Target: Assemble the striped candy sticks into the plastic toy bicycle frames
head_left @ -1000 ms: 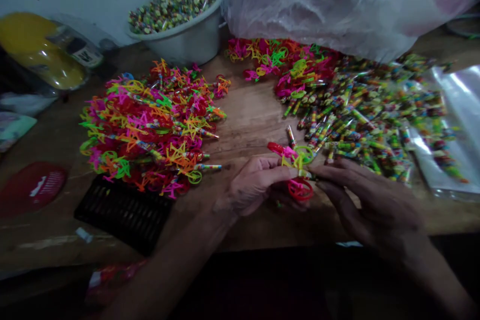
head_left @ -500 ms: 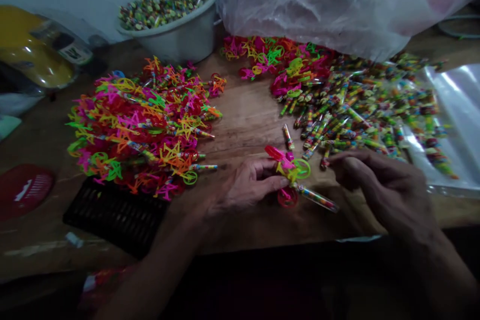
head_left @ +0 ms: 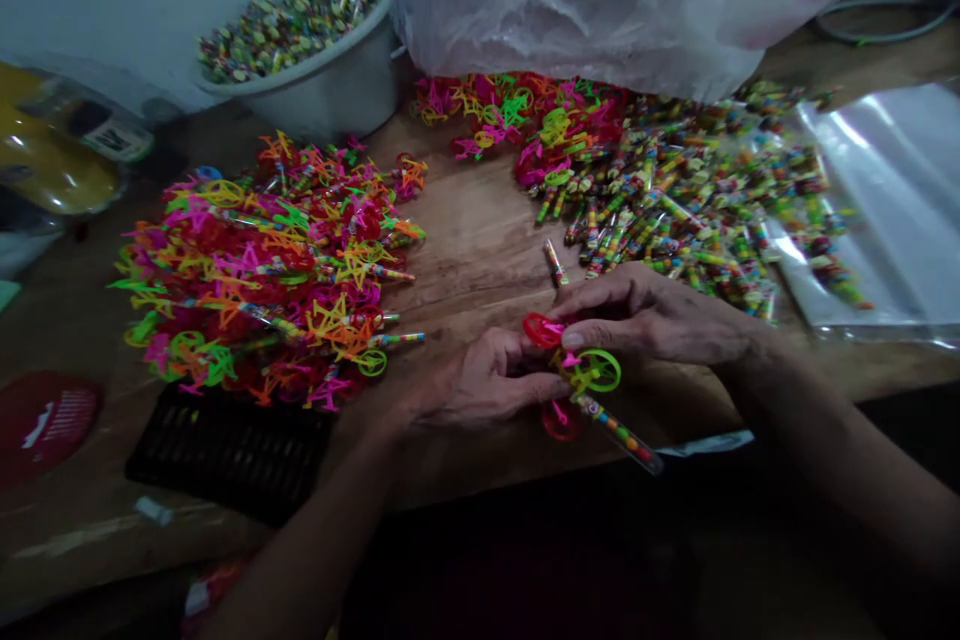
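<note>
My left hand (head_left: 491, 378) pinches a small plastic toy (head_left: 598, 371) with green and red wheels and pink and yellow parts. From the toy a clear tube of coloured candies (head_left: 622, 435) points down to the right. My right hand (head_left: 637, 315) has its thumb and fingers closed on the toy's upper part, by the red wheel; its fingertips partly hide what they grip. Just behind that hand a single candy tube (head_left: 555, 262) lies on the wooden table (head_left: 469, 220).
Left is a heap of colourful toys (head_left: 277, 270) beside a black tray (head_left: 225, 450). Candy tubes (head_left: 675, 190) are piled at the right, near clear plastic sheets (head_left: 900, 210). Behind stand a full white tub (head_left: 330, 90) and a large plastic bag (head_left: 585, 0).
My right hand has moved left from the candy pile onto the toy. The toy stays in my left hand, its tube tilted more steeply downward. The view has shifted slightly.
</note>
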